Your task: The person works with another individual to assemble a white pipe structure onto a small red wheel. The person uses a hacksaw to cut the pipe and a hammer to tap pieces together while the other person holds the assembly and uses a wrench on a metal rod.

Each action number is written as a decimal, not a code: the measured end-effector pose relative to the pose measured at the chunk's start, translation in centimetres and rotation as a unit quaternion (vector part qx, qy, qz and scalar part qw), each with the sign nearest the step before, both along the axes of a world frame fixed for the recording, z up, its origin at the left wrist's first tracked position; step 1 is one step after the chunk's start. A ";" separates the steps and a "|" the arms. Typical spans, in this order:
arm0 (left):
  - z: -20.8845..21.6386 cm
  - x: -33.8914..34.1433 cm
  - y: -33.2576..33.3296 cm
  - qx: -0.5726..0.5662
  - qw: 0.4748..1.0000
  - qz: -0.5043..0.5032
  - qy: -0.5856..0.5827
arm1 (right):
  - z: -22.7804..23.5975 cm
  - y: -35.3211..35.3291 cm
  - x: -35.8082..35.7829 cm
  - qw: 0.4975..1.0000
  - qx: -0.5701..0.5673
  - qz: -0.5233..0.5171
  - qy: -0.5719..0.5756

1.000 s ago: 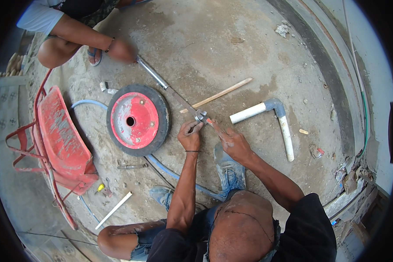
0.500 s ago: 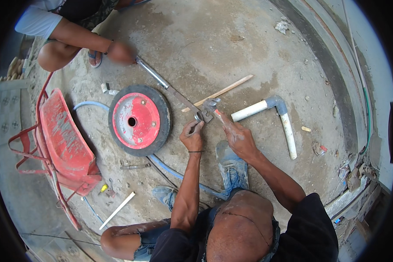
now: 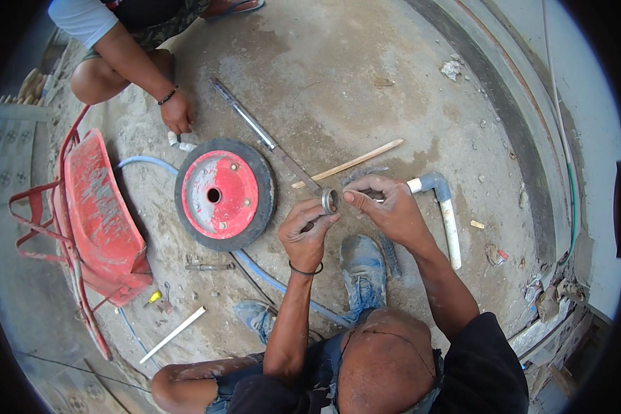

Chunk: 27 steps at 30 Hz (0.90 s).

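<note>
One shiny, round metal ring (image 3: 325, 201) has shifted rightward and nearer, pinched in the left hand (image 3: 306, 229).
The right hand (image 3: 392, 209) hovers just beside it, fingers parted; one red-hubbed, black-rubber wheel (image 3: 236, 185) lies flat.

Diffuse, even light is observed; soft shadows are cast on the floor (image 3: 310, 110). A highlight is returned by the metal ring (image 3: 326, 201). Outer edges are bowed, corners blacked out.

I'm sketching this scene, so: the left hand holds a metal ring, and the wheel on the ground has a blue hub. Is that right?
The hub is red, not blue, as the head view shows; the left hand does hold a metal ring, and the wheel is on the ground.
</note>
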<state>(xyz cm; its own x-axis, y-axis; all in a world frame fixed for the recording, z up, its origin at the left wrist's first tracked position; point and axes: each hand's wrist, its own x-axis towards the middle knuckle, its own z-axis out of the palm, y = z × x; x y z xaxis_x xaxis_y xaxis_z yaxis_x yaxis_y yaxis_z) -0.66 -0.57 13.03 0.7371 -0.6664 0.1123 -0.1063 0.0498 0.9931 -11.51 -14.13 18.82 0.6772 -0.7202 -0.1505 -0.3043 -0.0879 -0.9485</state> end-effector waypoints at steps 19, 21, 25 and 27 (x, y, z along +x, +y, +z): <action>2.9 0.2 0.5 0.005 0.980 0.029 -0.195 | 0.4 2.4 1.7 0.991 -0.121 0.034 -0.048; 2.9 0.6 0.3 -0.022 0.972 0.039 -0.232 | 0.7 2.1 2.0 0.996 0.022 0.008 -0.080; 3.5 0.6 0.3 -0.040 0.975 0.048 -0.214 | 1.6 1.5 1.9 0.990 0.099 0.038 -0.095; 3.4 0.7 0.6 -0.044 0.982 0.035 -0.182 | 1.6 1.4 1.6 0.990 0.097 0.049 -0.087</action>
<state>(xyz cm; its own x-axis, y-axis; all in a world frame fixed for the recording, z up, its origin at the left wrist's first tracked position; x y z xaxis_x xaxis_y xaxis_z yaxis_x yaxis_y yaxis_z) 0.02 0.01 16.41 0.6809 -0.5912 0.4323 -0.4602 0.1138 0.8805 -9.90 -12.75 20.45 0.7701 -0.6188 -0.1549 -0.1341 0.0805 -0.9877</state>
